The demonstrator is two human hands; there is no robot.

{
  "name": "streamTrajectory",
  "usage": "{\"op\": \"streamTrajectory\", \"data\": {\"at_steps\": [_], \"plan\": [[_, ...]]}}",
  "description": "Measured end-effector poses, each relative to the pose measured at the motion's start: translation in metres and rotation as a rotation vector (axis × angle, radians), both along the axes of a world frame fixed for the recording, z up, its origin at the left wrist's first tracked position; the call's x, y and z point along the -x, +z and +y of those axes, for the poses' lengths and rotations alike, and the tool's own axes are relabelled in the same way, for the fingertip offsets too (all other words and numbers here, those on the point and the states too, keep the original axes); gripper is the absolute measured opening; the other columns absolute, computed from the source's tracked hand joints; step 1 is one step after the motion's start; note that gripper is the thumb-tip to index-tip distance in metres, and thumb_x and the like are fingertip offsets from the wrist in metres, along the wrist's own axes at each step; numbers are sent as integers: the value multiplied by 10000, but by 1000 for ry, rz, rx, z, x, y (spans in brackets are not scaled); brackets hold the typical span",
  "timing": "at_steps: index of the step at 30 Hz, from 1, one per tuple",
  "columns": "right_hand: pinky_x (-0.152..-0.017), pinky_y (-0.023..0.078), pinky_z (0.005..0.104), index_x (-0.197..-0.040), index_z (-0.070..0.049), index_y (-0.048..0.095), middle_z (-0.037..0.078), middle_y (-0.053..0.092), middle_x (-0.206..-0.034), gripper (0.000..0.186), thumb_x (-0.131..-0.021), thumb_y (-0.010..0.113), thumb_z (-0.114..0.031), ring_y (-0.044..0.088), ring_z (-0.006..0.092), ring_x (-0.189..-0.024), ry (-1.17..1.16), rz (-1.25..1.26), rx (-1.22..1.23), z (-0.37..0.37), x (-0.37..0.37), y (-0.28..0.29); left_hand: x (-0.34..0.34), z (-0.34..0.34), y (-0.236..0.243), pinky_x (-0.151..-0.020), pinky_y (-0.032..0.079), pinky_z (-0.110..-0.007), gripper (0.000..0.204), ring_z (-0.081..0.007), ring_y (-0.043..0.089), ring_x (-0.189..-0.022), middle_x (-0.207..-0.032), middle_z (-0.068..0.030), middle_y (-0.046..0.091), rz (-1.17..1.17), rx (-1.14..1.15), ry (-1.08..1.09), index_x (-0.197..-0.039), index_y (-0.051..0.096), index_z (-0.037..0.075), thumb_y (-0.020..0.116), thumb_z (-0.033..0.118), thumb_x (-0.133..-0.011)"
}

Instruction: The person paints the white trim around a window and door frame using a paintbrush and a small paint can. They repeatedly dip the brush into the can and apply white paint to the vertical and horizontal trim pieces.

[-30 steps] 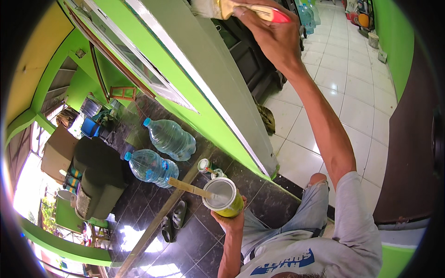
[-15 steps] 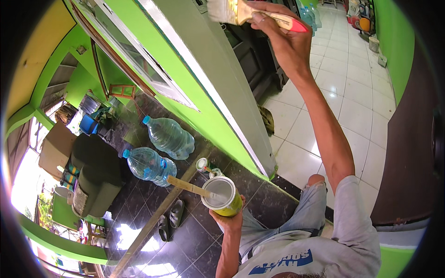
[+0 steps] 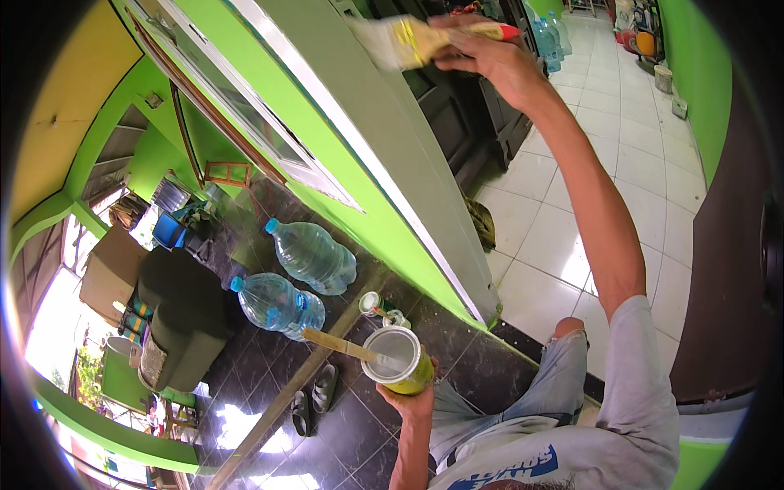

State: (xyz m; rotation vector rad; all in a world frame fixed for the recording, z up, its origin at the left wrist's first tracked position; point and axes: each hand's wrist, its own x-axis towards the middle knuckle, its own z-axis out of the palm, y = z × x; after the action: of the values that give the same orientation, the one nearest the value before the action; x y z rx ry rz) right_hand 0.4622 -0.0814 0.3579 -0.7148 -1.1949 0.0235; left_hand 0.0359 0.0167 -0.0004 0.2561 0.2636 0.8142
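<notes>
I see one brush point(image 3: 425, 41) pinched in the right hand point(image 3: 502, 72), one can point(image 3: 419, 381) cupped in the left hand point(image 3: 412, 402). Two large bottles point(image 3: 282, 307) stand nearby.

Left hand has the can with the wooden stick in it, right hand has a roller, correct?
Not a roller: the head view shows the right hand holding a paintbrush. The left hand does hold the can with the wooden stick.

A home, by its look: a dark upholstered seat point(image 3: 184, 286) and sandals point(image 3: 325, 387) left of the left hand point(image 3: 410, 400), a white-tiled floor point(image 3: 645, 159) right of the right hand point(image 3: 500, 65).
</notes>
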Motion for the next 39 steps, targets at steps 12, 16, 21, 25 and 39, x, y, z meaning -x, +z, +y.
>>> {"op": "streamTrajectory", "data": {"at_steps": [12,16,21,25,39], "plan": [[-833,599,362,-1153,-16,726,102,756,-948,325,-950,750,-268,740,204,-875,118,-170,-16,1,-35,170,-7,7,-1,-988,458,-570,885,-403,549,-1168,-1370,-215,566,37,-82,1,-1457,516,106,589,706,-811],[-862,611,350,-1192,-21,711,102,754,-992,304,-971,727,-229,742,205,-913,176,-191,-178,16,-34,182,-3,8,4,-977,459,-560,883,-403,550,-1169,-1362,-215,573,75,-87,41,-1455,519,113,582,715,-812],[-914,616,360,-1272,-38,683,118,742,-1090,322,-976,718,-161,737,220,-992,232,-58,-283,36,-24,108,5,10,3,-966,460,-559,867,-400,555,-1188,-1365,-201,582,99,-138,70,-1447,526,125,581,716,-815],[-859,632,364,-1265,-24,678,115,740,-1087,302,-988,701,-144,734,218,-998,138,61,-172,28,-4,16,2,1,-2,-975,469,-572,849,-395,549,-1257,-1386,-152,588,39,-100,46,-1466,512,155,630,690,-818],[-981,584,335,-1216,25,700,115,684,-1231,269,-954,674,-31,665,200,-1119,-134,309,239,-32,70,-238,-1,-5,9,-1019,450,-595,871,-391,513,-1334,-1448,-124,560,44,-109,14,-1500,474,192,705,669,-809]]}}
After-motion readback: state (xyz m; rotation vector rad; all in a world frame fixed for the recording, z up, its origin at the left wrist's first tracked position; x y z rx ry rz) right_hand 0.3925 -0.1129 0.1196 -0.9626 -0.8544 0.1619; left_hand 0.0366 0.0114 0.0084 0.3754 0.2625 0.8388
